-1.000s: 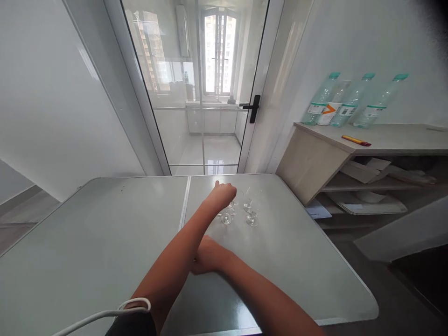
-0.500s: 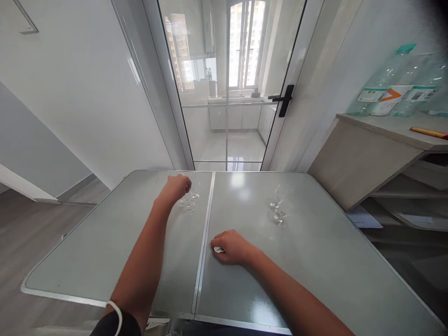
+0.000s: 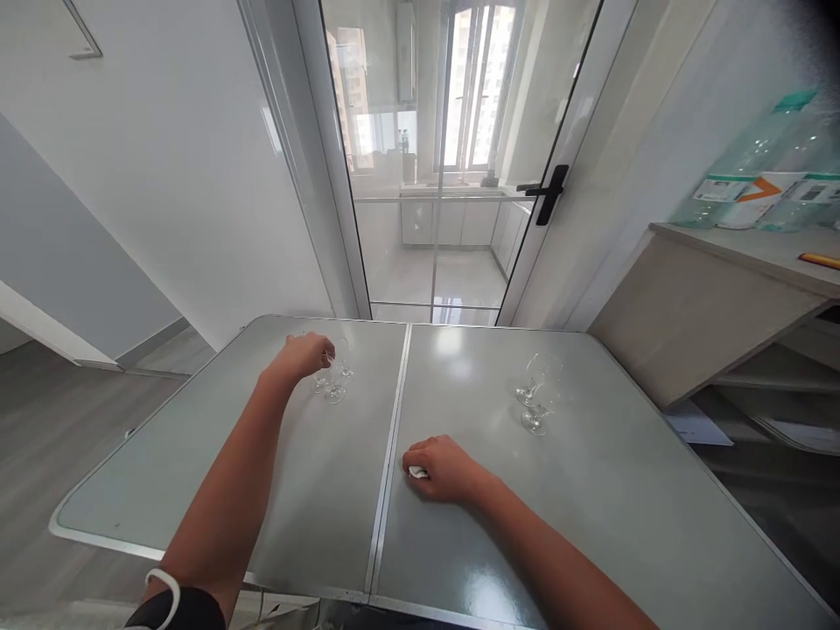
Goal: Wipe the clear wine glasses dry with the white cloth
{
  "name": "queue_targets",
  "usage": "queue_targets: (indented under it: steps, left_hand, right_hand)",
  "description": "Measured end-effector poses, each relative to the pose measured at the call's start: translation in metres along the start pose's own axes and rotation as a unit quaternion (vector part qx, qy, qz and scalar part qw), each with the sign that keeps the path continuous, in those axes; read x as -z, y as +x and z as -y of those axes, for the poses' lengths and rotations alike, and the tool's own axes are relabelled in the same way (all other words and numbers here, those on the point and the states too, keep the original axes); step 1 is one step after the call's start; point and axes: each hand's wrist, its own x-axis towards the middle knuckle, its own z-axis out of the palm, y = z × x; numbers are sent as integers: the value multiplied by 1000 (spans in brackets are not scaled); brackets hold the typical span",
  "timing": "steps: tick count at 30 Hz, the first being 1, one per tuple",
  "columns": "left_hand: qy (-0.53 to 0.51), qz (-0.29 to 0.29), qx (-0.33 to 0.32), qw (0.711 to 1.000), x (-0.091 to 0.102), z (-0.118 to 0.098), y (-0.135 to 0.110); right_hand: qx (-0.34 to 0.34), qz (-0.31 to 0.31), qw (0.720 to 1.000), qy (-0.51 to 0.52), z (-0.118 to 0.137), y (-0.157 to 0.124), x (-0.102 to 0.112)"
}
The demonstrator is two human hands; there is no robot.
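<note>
My left hand (image 3: 308, 354) reaches to the far left part of the table, fingers curled at the upper part of a small group of clear stemmed glasses (image 3: 335, 392). Their round feet stand close together on the tabletop, and the hand partly hides the bowls. Nearer to me, just right of the metal seam, my right hand (image 3: 438, 468) rests on the table, closed around a crumpled white tissue or cloth (image 3: 418, 472). Two more clear stemmed glasses (image 3: 534, 422) stand close together on the right half.
The grey-green table (image 3: 459, 542) has a metal seam (image 3: 387, 464) across its middle and a pale rim. A glass door (image 3: 433, 227) with a black handle (image 3: 552, 194) lies beyond it. At right, a shelf unit (image 3: 728, 271) carries large plastic bottles (image 3: 754, 197).
My left hand and the group of glasses by it have shifted left across the table, away from the seam. My right hand stays in place. The view has turned slightly.
</note>
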Motion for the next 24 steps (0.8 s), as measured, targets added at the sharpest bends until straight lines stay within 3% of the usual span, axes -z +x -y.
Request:
queue_targets:
  steps: [6,11,16,18,21,24]
  left_hand:
    - [1,3,17,1000,10,-1,0]
    - [6,4,31,1000,16,1,-17]
    - [29,-94,51,994,23,2,-43]
    - [10,-181,24,983,25,-18,-51]
    - [-109,-276,-49,954,20,-85,-56]
    - [-238,-209,-192,929,3,-180,-48]
  right_hand:
    - [-5,9,1000,-11,1,0,1]
    - [-2,6,1000,-13,2,0,2]
    - [-5,8,1000,-23,2,0,4]
    - [-12,10,999,-31,2,1,4]
    - [-14,10,999,-41,2,2,3]
    - [-8,0,1000,-27,-1,3,1]
